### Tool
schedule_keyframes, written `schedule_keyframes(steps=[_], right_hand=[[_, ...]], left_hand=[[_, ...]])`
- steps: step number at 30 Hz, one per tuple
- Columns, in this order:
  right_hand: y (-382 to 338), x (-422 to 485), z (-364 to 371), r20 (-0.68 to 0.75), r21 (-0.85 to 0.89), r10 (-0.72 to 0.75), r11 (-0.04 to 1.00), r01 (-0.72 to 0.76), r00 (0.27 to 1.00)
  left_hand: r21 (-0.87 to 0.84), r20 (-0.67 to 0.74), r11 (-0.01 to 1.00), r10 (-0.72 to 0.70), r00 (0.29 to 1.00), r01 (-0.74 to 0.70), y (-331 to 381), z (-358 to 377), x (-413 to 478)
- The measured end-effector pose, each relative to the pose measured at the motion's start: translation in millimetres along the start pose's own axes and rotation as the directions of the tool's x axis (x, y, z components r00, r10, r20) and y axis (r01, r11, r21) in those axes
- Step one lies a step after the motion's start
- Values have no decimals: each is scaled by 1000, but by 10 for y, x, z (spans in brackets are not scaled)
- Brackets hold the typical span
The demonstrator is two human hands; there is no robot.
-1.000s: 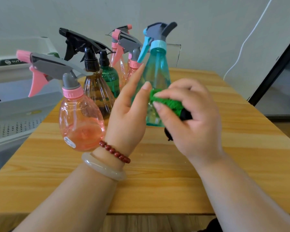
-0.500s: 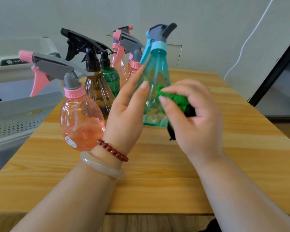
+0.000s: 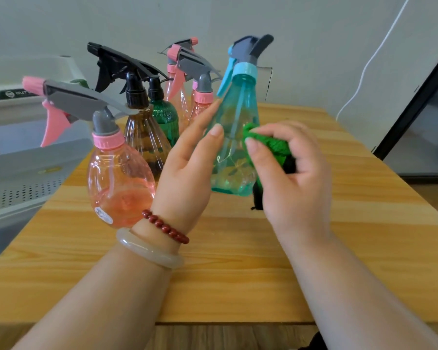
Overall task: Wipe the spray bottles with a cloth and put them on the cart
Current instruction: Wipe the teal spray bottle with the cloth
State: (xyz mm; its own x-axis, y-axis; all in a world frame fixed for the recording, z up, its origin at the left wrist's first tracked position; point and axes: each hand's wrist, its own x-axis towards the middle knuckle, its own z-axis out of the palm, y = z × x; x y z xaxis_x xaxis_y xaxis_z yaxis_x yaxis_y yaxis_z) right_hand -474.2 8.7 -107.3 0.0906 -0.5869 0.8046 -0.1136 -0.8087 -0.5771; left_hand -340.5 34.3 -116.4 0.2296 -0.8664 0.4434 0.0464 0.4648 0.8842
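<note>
On the wooden counter, flanked at left by the grey cart, a teal spray bottle is seen just right of the other spray bottles. Its left side is touched by the straight fingers of the left hand, and a bunched green cloth is pinched in the right hand against its right side.

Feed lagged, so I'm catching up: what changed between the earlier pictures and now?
The right hand slid the green cloth rightward, from the front of the teal bottle to its right side, still gripping it. The bottle now leans slightly right. The left hand stays flat against the bottle's left side; the other bottles have not moved.
</note>
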Motion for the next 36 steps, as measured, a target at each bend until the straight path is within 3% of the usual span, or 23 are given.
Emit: schedule_keyframes(steps=[2,5,7,13,17,20,23,25,27,30,33,36], right_hand=[[-30,29,16,-31,190,244,954,-234,969],[-96,20,62,86,480,467,755,-447,880],[-133,5,86,136,547,499,683,-485,856],[-149,26,95,34,490,501,746,-451,865],[-110,64,63,15,498,543,724,-478,839],[-120,27,52,39,379,415,835,-398,909],[-117,-27,31,103,112,62,991,-74,993],[-111,-53,34,184,-25,-139,989,146,973],[-108,-44,54,206,-116,-238,957,265,949],[-106,36,49,92,-211,-211,951,227,973],[-67,129,2,-87,-179,-40,984,24,995],[-34,113,-25,-78,-123,3,992,-13,997]], left_hand=[[22,20,1000,2,1000,-2,-14,21,-21],[-11,-29,1000,-8,1000,8,4,52,-36],[-70,-79,997,-32,996,26,35,69,-38],[179,-160,974,165,973,-135,59,128,-32],[239,-29,962,142,989,-131,13,173,-54],[182,-55,975,137,989,-125,34,170,-47],[119,-138,987,126,982,-110,45,80,6],[29,-150,995,97,984,-94,43,38,20],[-12,-135,997,73,988,-75,45,26,13],[62,-77,993,106,991,-101,33,50,-16],[139,-14,983,122,992,-119,41,130,-70],[143,-31,984,112,993,-106,24,144,-74]])
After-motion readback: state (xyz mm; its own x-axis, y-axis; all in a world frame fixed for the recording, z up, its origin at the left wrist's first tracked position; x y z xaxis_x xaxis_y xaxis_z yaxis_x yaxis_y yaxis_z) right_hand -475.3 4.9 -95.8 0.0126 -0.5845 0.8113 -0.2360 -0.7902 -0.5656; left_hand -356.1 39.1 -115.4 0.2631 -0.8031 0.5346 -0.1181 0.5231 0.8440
